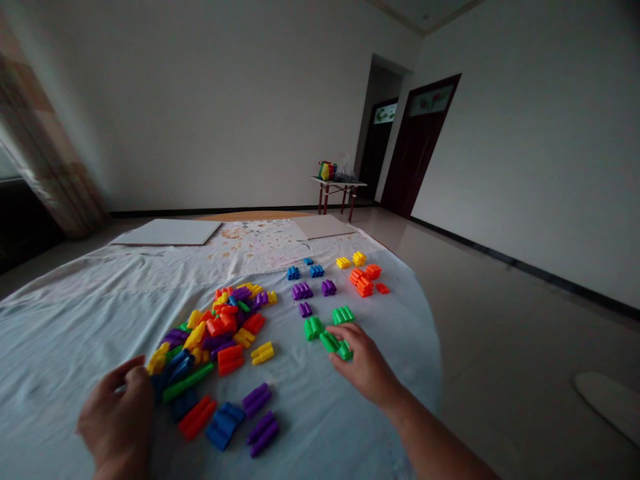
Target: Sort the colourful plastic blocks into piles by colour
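Observation:
My right hand (367,367) has its thumb and fingers closed on a green ribbed plastic building block (330,342). Just beyond it, more green blocks (314,328) lie on the cloth. My left hand (117,417) is at the near left edge of a mixed pile of plastic blocks (220,323) in yellow, orange, purple, blue and green. Its fingers are half curled, thumb and forefinger slightly apart, and nothing shows between them. A yellow block (157,359) is close to its fingertips. Loose blue (225,425) and purple (263,433) blocks lie near the front.
Grouped by colour, purple (302,291), blue (293,273), yellow (359,259) and orange (364,287) blocks lie farther back. Two flat boards (167,232) (325,227) rest on the far part of the cloth-covered round table (400,320). A small table (340,181) stands beyond.

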A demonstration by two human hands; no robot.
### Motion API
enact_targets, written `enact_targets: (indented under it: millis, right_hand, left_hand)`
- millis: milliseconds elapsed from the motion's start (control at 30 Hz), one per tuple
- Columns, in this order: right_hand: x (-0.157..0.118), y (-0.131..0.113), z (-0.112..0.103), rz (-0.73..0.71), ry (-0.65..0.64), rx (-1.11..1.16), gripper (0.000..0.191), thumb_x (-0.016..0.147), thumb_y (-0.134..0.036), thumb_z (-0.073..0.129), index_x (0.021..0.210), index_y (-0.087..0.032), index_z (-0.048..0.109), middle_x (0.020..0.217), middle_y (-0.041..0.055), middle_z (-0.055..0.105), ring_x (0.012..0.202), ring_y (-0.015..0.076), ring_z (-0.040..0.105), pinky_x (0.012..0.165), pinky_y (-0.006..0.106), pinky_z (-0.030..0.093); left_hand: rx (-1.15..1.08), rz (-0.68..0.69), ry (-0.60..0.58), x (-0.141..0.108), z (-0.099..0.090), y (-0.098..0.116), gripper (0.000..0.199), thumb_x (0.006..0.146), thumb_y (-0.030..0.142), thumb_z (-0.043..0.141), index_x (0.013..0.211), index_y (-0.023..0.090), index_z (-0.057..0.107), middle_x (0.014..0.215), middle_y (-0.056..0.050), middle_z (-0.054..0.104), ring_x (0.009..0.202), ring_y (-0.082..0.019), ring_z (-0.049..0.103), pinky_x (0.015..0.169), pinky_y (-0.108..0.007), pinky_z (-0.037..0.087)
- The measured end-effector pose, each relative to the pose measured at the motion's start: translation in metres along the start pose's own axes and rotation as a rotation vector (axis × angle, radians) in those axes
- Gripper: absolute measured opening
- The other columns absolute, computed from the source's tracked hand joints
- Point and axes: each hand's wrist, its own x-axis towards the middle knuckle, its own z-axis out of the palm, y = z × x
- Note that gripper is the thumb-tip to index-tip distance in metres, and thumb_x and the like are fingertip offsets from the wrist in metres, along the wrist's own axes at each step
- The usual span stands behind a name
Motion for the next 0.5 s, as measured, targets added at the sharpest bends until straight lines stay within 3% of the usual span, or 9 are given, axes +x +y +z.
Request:
enact_targets:
  millis: [167, 267, 500]
  right_hand:
    - [-0.013, 0.042, -0.033, 0.116, 0.098, -0.029, 0.038, 0.073, -0.016, 0.06, 0.11, -0.02, 0.061, 0.101, 0.0063, 0.063, 0.09, 0.0195, 0.06, 0.082, 0.035, 0.051]
    - [-0.015, 0.055, -0.034, 0.138, 0.097, -0.036, 0.035, 0.073, -0.017, 0.06, 0.108, -0.019, 0.062, 0.098, 0.0062, 0.064, 0.088, 0.0193, 0.06, 0.081, 0.034, 0.051]
    - [-0.012, 0.058, -0.027, 0.141, 0.037, -0.006, 0.036, 0.071, -0.016, 0.062, 0.107, -0.018, 0.062, 0.097, 0.0056, 0.063, 0.088, 0.0185, 0.058, 0.084, 0.034, 0.049]
  left_hand:
    - [0.016, -0.064, -0.026, 0.001, 0.001, -0.002, 0.044, 0.072, 0.043, 0.046, 0.104, 0.023, 0.068, 0.082, -0.002, 0.057, 0.07, -0.018, 0.049, 0.075, -0.032, 0.039]
    - [0.018, -0.042, -0.029, 0.0, 0.002, -0.003, 0.043, 0.073, 0.042, 0.046, 0.104, 0.023, 0.068, 0.08, -0.001, 0.057, 0.069, -0.017, 0.049, 0.067, -0.028, 0.037]
    - [0.045, -0.043, -0.059, -0.002, -0.003, 0.002, 0.043, 0.075, 0.043, 0.045, 0.105, 0.022, 0.067, 0.075, -0.001, 0.054, 0.067, -0.017, 0.048, 0.062, -0.028, 0.035]
